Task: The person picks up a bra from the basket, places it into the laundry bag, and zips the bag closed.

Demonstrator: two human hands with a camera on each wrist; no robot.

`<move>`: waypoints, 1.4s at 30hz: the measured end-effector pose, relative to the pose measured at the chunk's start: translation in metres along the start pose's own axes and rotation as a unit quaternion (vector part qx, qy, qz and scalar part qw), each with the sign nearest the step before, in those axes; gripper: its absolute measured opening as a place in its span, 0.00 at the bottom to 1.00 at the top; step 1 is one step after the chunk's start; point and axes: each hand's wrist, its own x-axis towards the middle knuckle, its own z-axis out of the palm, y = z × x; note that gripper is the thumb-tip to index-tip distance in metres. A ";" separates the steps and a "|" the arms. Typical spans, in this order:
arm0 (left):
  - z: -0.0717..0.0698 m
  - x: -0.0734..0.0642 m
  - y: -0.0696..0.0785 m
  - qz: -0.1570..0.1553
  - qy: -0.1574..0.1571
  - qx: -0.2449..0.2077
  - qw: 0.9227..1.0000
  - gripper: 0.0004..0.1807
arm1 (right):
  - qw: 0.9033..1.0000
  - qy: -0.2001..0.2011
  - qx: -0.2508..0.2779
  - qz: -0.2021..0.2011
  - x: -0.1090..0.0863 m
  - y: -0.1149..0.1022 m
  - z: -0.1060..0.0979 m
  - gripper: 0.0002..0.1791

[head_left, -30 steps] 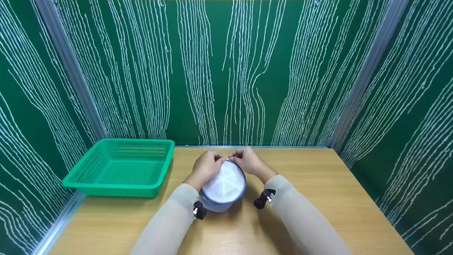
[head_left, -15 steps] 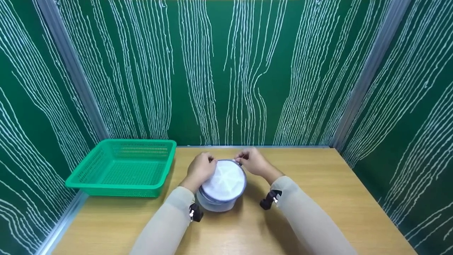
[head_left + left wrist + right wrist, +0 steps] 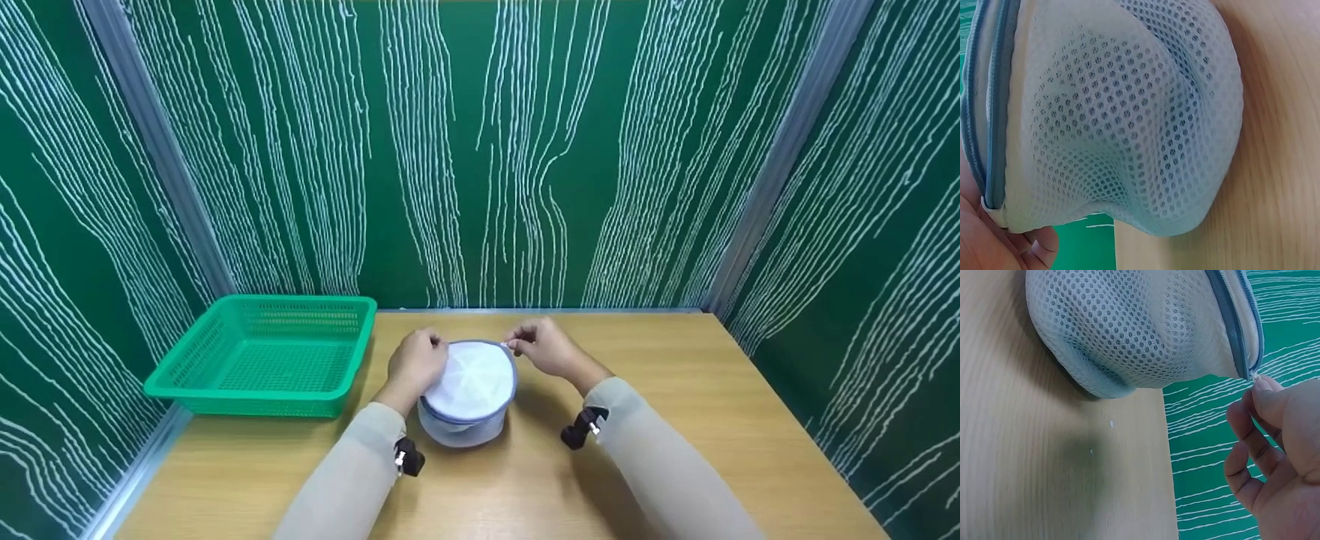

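Observation:
A round white mesh laundry bag point(image 3: 471, 381) with a blue-grey zip round its top stands on the table in front of me. Its soft side wall point(image 3: 1112, 112) sags in folds in the left wrist view. My left hand point(image 3: 417, 361) grips the bag's rim at the left, fingers curled behind the end of the zip point(image 3: 995, 112). At the far right of the rim, my right hand point(image 3: 546, 347) pinches the small white zip pull point(image 3: 1255, 376) between thumb and forefinger. Its other fingers are loosely bent in the right wrist view.
A green plastic basket point(image 3: 352, 360) with perforated sides stands at the table's left. Green panels point(image 3: 592, 247) with white wavy lines rise behind the table point(image 3: 675, 420) and on both sides. Tiny white specks point(image 3: 1111, 423) lie on the wood.
Both hands started close together at the bag's back rim and have moved apart. The right hand has slid right along the zip with the pull; the left has shifted left along the rim.

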 end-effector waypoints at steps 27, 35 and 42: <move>0.010 0.009 0.035 0.069 -0.036 -0.004 0.997 0.14 | 0.999 0.023 0.019 0.012 0.012 -0.015 0.016 0.06; 0.013 0.012 0.040 0.091 -0.044 0.003 0.995 0.09 | 0.999 0.019 0.028 0.002 0.016 -0.016 0.019 0.06; 0.018 0.011 0.038 0.068 -0.045 -0.003 0.997 0.08 | 0.999 0.024 0.022 0.001 0.013 -0.015 0.022 0.06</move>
